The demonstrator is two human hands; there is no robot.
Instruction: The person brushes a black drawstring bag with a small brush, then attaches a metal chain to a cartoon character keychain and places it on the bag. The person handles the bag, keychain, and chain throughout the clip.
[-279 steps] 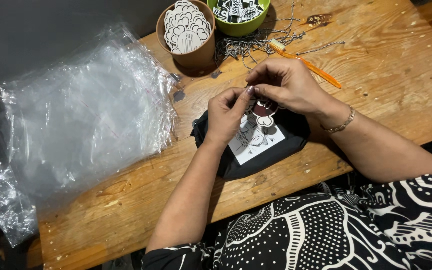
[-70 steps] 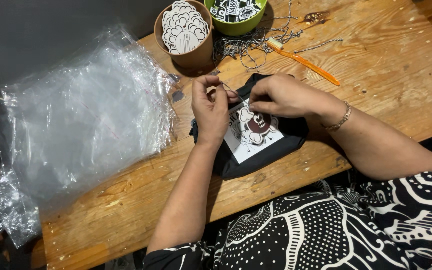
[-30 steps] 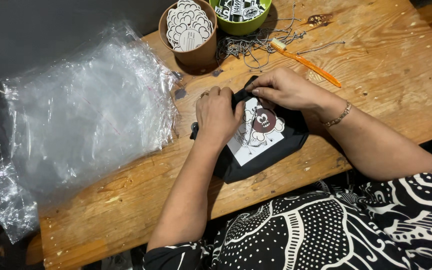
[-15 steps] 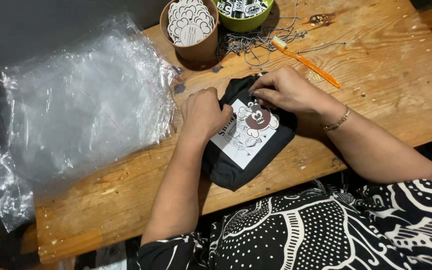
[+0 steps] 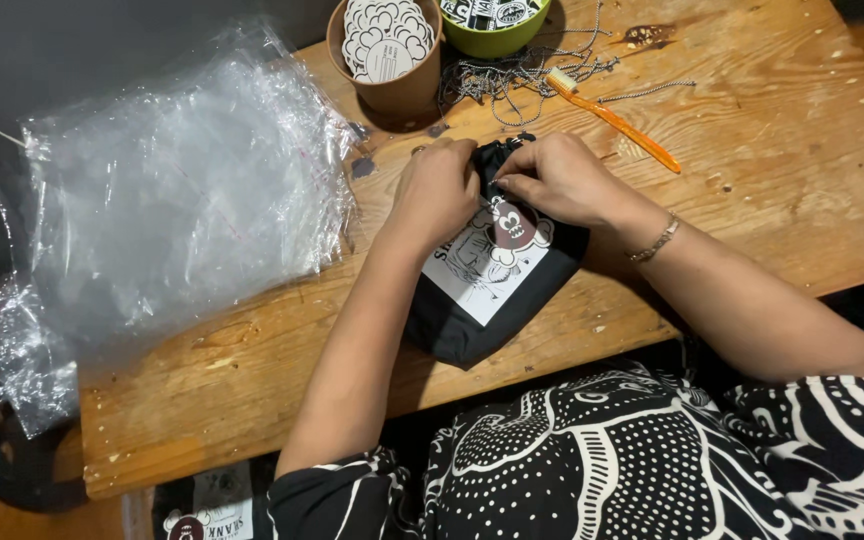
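Black cloth pouch (image 5: pixel 482 300) with a white printed panel lies near the front edge of the wooden tabletop (image 5: pixel 782 170), and both hands meet at its gathered top end: the left hand (image 5: pixel 439 190) has its fingers closed on the left side of the opening, the right hand (image 5: pixel 552 180) pinches the same opening with fingers together. Behind the hands lie a tangle of ball chain (image 5: pixel 512 80), an orange toothbrush (image 5: pixel 612 120), a brown cup (image 5: pixel 387 60) with round stickers and a green bowl (image 5: pixel 492 25). Clear plastic bags (image 5: pixel 172 200) are heaped well to the left.
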